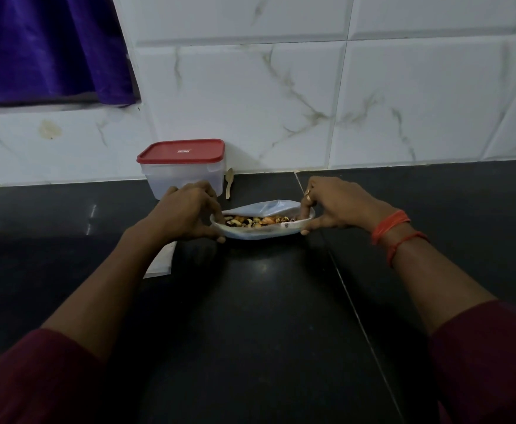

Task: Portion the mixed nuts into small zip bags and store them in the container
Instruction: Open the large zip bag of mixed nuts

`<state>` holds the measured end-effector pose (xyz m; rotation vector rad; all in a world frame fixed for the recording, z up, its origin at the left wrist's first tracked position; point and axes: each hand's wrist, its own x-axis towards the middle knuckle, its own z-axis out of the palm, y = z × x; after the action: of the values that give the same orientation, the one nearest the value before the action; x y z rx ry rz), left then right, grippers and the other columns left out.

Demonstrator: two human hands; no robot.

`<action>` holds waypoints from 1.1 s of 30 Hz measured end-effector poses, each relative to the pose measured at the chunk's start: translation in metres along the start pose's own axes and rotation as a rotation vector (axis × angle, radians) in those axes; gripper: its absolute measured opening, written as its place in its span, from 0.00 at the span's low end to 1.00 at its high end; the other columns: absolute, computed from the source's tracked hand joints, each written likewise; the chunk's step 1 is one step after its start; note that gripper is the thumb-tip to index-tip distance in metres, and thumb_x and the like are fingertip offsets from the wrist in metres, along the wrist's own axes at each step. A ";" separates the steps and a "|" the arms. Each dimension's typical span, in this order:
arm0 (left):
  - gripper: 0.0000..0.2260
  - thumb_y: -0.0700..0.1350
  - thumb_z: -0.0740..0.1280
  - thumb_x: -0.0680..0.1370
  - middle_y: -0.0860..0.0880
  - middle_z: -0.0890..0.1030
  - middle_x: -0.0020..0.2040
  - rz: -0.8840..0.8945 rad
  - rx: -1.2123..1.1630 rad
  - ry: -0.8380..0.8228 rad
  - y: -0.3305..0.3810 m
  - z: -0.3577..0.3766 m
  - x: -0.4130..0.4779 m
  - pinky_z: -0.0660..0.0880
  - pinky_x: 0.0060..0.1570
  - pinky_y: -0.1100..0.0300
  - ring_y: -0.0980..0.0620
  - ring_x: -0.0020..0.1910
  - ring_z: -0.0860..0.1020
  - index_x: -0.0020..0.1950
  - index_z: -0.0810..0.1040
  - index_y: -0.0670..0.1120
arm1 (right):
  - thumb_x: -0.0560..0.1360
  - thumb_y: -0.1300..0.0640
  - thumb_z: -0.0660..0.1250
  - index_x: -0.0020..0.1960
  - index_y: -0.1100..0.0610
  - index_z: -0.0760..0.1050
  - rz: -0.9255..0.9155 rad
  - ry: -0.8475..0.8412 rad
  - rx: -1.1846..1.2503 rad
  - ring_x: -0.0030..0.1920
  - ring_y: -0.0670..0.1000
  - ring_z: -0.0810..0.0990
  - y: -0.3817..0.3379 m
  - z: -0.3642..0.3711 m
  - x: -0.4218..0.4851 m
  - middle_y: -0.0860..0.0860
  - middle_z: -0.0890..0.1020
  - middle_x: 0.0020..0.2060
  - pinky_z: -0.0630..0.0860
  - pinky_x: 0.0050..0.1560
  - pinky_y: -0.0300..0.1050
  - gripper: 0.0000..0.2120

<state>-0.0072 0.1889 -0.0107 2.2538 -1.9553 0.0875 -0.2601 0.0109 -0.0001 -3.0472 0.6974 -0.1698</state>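
black stone makes up the counter (265, 301) in front of you, and a white tile wall (281, 87) with grey streaks stands behind it. a purple curtain (45, 47) hangs up at about ten o'clock.

the zip bag (265, 234) rests on the counter in the middle of your view, and its mouth is pulled wide. you can see the mixed nuts (250, 222) inside it, pale ones and dark ones together.

your left hand (186, 212) holds the end of the bag at nine o'clock. its fingers (217, 209) are curled and clamped on the rim, with the thumb on the near edge and the others on the far edge. your right hand (333, 206) holds the end at three o'clock the same way, fingers pinched tight on the rim. a ring (308, 195) sits on one finger of that hand, and orange threads (391, 228) wrap the wrist.

from the bag, the container (183, 175) stands at about eleven o'clock, back by the wall. it is see-through and its red lid (181, 152) is on. a small wooden spoon (229, 183) leans just beside it, on its three o'clock side.

a flat pale packet (161, 261) lies on the counter at about eight o'clock from the bag, partly under your left arm. you cannot tell what it is. dark red sleeves (36, 377) cover both your arms near the bottom corners.
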 end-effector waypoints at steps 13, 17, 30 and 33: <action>0.19 0.60 0.72 0.70 0.51 0.81 0.55 0.021 -0.275 -0.119 0.006 -0.014 -0.002 0.78 0.45 0.63 0.56 0.48 0.79 0.47 0.87 0.44 | 0.66 0.24 0.66 0.37 0.45 0.84 0.097 -0.116 0.254 0.48 0.50 0.82 0.017 -0.006 -0.003 0.48 0.85 0.46 0.78 0.54 0.47 0.26; 0.12 0.55 0.73 0.74 0.52 0.85 0.45 -0.006 -0.297 -0.007 0.010 -0.004 0.002 0.82 0.49 0.50 0.57 0.44 0.82 0.48 0.84 0.47 | 0.75 0.47 0.72 0.49 0.45 0.81 0.020 -0.010 0.293 0.49 0.46 0.81 0.009 0.002 -0.001 0.44 0.82 0.48 0.75 0.52 0.38 0.03; 0.10 0.51 0.75 0.73 0.53 0.82 0.44 -0.079 -0.179 0.244 0.022 0.006 0.006 0.79 0.43 0.52 0.52 0.44 0.80 0.48 0.75 0.53 | 0.76 0.39 0.69 0.53 0.40 0.83 0.113 0.222 0.105 0.54 0.47 0.81 0.002 0.013 0.007 0.41 0.84 0.49 0.72 0.50 0.46 0.10; 0.07 0.46 0.72 0.76 0.57 0.80 0.44 -0.019 -0.143 0.263 0.022 0.007 0.005 0.75 0.41 0.56 0.51 0.45 0.80 0.45 0.75 0.53 | 0.79 0.39 0.66 0.58 0.40 0.82 0.110 0.233 0.054 0.56 0.49 0.81 0.001 0.016 0.008 0.43 0.84 0.53 0.73 0.53 0.48 0.12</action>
<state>-0.0284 0.1797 -0.0155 2.0531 -1.7472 0.2226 -0.2522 0.0063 -0.0150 -2.9566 0.8541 -0.5396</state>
